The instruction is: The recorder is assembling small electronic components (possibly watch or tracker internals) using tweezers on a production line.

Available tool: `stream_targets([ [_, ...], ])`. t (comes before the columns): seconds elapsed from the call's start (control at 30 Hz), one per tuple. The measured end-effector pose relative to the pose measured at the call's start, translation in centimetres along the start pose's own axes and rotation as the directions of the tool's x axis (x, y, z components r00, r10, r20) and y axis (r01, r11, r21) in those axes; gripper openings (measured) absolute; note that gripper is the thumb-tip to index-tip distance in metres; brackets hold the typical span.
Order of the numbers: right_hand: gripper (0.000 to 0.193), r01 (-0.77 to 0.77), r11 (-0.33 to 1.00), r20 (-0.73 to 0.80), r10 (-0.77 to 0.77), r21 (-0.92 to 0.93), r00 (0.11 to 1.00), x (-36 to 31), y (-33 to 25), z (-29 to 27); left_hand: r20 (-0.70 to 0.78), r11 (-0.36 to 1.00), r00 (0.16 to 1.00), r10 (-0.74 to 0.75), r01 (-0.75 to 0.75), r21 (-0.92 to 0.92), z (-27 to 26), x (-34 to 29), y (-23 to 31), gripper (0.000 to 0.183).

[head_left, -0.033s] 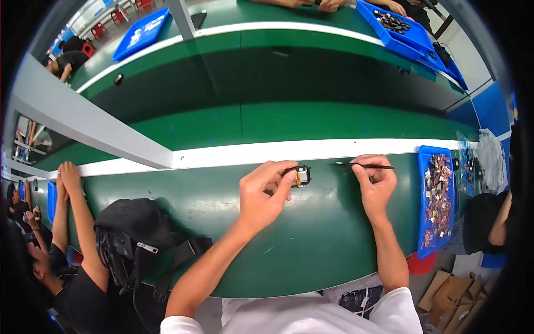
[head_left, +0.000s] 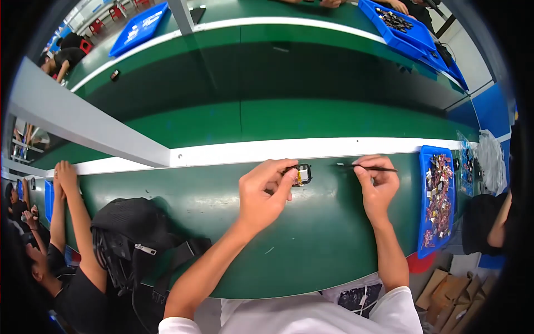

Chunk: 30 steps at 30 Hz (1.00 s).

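My left hand [head_left: 263, 189] holds a small black device casing [head_left: 303, 175] between thumb and fingers, just above the green table. The casing's inside faces up, with a silvery-white block and a yellow strip showing; the fingers cover its left side. To the right, my right hand [head_left: 379, 186] grips slim black tweezers [head_left: 370, 167] between thumb and fingertips. Their narrow tip points left toward the casing, a gap apart from it. Beside that hand stands a blue tray [head_left: 421, 222] filled with many small parts with reddish wires.
A black backpack [head_left: 130, 222] lies on the table left of my left forearm. A white rail [head_left: 267, 148] runs along the far edge, with a grey post [head_left: 94, 117] at left. A person's arms [head_left: 78, 206] rest at far left. Cardboard [head_left: 450, 295] stands at lower right.
The view has shifted very slightly. My right hand and the tweezers sit a touch farther right; the left hand keeps its hold on the casing.
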State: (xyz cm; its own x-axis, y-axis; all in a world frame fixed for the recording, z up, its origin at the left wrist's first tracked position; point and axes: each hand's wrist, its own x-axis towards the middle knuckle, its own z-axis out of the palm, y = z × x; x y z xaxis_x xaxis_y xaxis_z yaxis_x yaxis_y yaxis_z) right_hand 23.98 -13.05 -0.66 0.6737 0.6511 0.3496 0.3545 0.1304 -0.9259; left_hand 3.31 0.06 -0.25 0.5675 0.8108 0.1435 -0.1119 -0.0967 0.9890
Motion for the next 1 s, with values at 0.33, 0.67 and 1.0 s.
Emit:
stream_targets([
  [0.33, 0.027, 0.390, 0.919, 0.268, -0.361, -0.064, 0.893, -2.0, -3.6, 2.1, -0.030, 0.999, 0.999, 0.035, -0.034, 0.031, -0.2, 0.3, -1.3, 0.014],
  [0.67, 0.033, 0.521, 0.844, 0.445, -0.420, -0.128, 0.791, -2.0, -3.5, 1.1, 0.020, 0.997, 0.998, 0.055, -0.056, 0.049, -0.2, 0.1, -1.3, 0.014],
  [1.0, 0.037, 0.516, 0.844, 0.544, -0.368, -0.145, 0.754, -1.9, -4.0, 0.4, 0.105, 0.989, 0.991, 0.076, -0.089, 0.121, -0.6, 0.3, -1.0, 0.015],
])
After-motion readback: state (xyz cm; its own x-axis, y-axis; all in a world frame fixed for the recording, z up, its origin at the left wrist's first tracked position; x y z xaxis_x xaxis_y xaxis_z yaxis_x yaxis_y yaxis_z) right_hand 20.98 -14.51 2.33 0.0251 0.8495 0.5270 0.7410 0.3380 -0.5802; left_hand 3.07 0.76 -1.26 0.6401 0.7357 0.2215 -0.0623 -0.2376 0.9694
